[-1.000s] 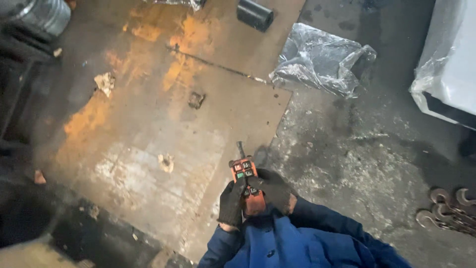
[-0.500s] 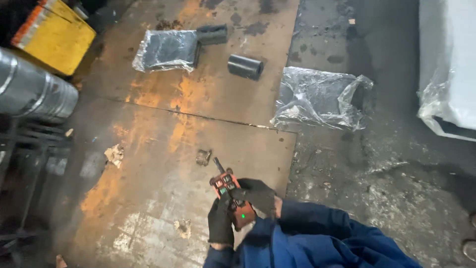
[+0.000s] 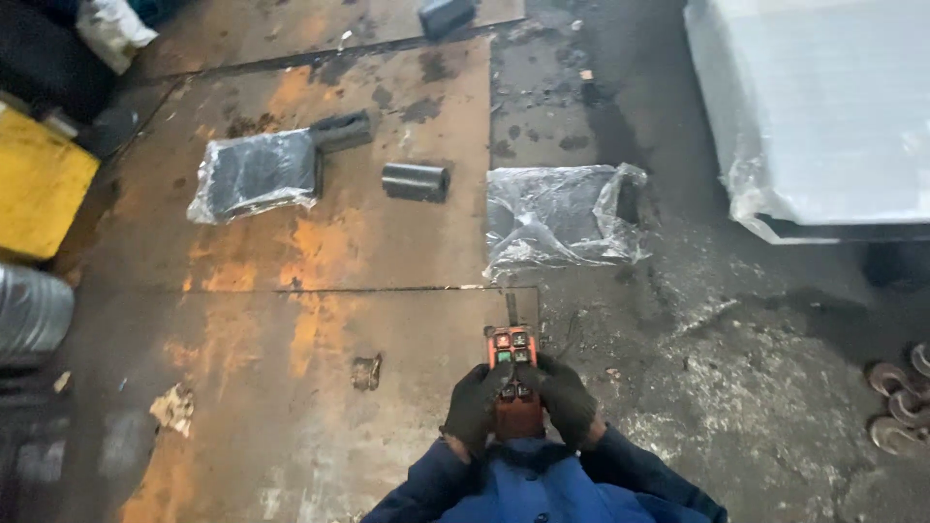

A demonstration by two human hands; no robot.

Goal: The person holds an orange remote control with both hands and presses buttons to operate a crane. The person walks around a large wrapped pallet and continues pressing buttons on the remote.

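Observation:
Both my hands wear black gloves and hold an orange-red handheld remote control point(image 3: 512, 349) with several buttons, just in front of my blue jacket. My left hand point(image 3: 472, 409) grips its left side and my right hand point(image 3: 567, 397) grips its right side, thumbs resting on the lower buttons. Below it lies a rusty steel floor plate point(image 3: 291, 320).
On the plate lie a plastic-wrapped dark block point(image 3: 254, 174), a short dark cylinder point(image 3: 415, 181) and a second plastic-wrapped block point(image 3: 562, 213). A large white plastic-covered object point(image 3: 823, 107) stands at the right, a yellow box point(image 3: 34, 184) at the left, metal hooks point(image 3: 896, 407) at the right edge.
The view has tilted up and forward, so the wrapped blocks and cylinder sit lower in frame. The remote has turned upright in my hands; my grip is unchanged.

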